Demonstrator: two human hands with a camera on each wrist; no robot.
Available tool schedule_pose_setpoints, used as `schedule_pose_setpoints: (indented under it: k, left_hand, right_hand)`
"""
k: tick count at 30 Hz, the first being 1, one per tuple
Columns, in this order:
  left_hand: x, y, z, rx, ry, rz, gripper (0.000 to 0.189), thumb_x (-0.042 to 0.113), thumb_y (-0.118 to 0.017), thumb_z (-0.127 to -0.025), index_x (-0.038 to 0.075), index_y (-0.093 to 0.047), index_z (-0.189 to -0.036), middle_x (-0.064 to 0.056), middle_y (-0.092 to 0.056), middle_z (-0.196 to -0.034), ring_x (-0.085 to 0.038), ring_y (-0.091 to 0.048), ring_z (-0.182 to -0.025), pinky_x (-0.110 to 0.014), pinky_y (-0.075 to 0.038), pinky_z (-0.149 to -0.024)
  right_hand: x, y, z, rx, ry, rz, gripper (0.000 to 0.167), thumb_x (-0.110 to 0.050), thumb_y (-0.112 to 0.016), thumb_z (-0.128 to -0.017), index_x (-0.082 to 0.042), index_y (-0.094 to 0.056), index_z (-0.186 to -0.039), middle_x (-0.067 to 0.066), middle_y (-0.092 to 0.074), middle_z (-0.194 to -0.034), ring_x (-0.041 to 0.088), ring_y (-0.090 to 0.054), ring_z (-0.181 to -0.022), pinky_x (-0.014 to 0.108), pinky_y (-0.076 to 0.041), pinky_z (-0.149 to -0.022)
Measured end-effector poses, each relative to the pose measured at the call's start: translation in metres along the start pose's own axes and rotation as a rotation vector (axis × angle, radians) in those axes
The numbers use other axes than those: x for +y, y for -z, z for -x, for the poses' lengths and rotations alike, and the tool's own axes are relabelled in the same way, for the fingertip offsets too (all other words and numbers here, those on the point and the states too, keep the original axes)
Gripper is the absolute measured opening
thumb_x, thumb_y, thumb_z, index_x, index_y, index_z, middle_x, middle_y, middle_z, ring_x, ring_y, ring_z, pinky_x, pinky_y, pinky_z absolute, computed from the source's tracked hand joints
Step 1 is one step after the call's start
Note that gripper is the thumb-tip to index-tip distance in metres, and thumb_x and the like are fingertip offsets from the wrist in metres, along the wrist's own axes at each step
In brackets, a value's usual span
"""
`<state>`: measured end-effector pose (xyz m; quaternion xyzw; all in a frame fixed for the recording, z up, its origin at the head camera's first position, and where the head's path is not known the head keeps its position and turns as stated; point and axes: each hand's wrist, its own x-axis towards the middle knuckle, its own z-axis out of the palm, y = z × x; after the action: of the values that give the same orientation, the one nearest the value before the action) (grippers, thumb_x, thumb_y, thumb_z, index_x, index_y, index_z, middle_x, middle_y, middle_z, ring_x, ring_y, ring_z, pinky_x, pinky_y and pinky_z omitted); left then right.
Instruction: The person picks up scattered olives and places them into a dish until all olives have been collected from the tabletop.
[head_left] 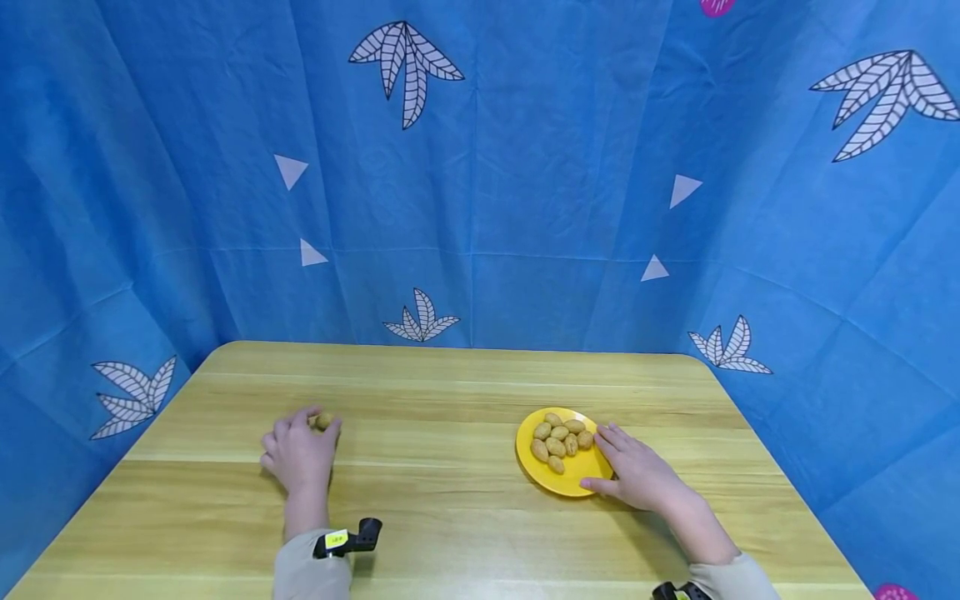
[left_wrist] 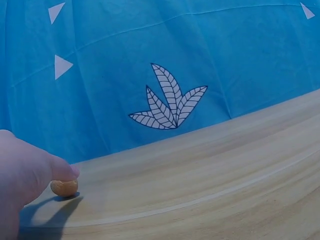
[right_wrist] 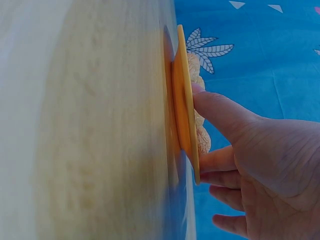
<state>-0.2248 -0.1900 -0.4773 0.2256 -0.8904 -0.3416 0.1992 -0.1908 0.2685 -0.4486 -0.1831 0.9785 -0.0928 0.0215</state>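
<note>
On the left of the table my left hand (head_left: pixel 302 454) pinches a tan walnut (head_left: pixel 324 421) between thumb and fingers. In the left wrist view the thumb covers the top of that walnut (left_wrist: pixel 65 188), which is low over the wood with its shadow just below. To the right stands a round yellow plate (head_left: pixel 573 479) with several walnuts (head_left: pixel 556 447) gathered toward its left and far side. My right hand (head_left: pixel 637 468) rests at the plate's right rim, fingers fairly straight and thumb spread apart. In the right wrist view the thumb (right_wrist: pixel 225 112) reaches over the rim of the plate (right_wrist: pixel 184 115).
Both hands work over a light wooden table (head_left: pixel 435 500) with rounded far corners. A blue curtain (head_left: pixel 480 183) printed with white leaves and triangles hangs behind and along both sides. A dark camera mount (head_left: pixel 348 542) sits on the left sleeve.
</note>
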Motion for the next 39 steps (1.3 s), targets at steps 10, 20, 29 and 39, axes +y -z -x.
schedule_pose_setpoints:
  k: [10,20,29,39]
  left_hand:
    - [-0.0052,-0.0030,-0.0020,-0.029,0.052,-0.044,0.057,0.039,-0.069,-0.088,0.003,-0.056,-0.129,-0.032,-0.043,-0.134,-0.050,-0.030,-0.121,-0.062,-0.021,-0.096]
    - [-0.0058,-0.0048,-0.0022,-0.042,0.059,-0.052,0.052,0.038,-0.068,-0.088,0.002,-0.058,-0.125,-0.032,-0.042,-0.134,-0.051,-0.029,-0.122,-0.063,-0.020,-0.097]
    - [-0.0051,-0.0055,-0.0029,-0.026,0.062,-0.051,0.050,0.035,-0.068,-0.089,0.001,-0.058,-0.124,-0.032,-0.043,-0.133,-0.050,-0.030,-0.121,-0.064,-0.020,-0.097]
    - [0.0028,0.0000,-0.0023,-0.017,0.040,-0.019,0.051,0.034,-0.068,-0.088,0.000,-0.059,-0.125,-0.031,-0.045,-0.131,-0.048,-0.031,-0.121,-0.062,-0.020,-0.095]
  right_hand:
    - [0.0004,-0.0001,0.0004,-0.001,0.001,0.011,0.082,-0.052,-0.064,-0.087,0.009,-0.046,-0.138,0.027,-0.040,-0.149,0.045,-0.034,-0.140,0.057,-0.032,-0.111]
    - [0.0010,0.0003,-0.0005,-0.016,-0.008,0.009,0.083,-0.053,-0.064,-0.087,0.008,-0.045,-0.140,0.027,-0.039,-0.150,0.044,-0.034,-0.141,0.057,-0.032,-0.111]
    - [0.0009,-0.0001,-0.0012,-0.012,-0.006,0.007,0.082,-0.052,-0.064,-0.087,0.008,-0.045,-0.140,0.027,-0.039,-0.150,0.045,-0.034,-0.141,0.057,-0.032,-0.111]
    - [0.0018,-0.0004,-0.0016,-0.013,-0.004,0.006,0.082,-0.052,-0.064,-0.087,0.009,-0.045,-0.139,0.028,-0.039,-0.149,0.045,-0.034,-0.140,0.057,-0.032,-0.110]
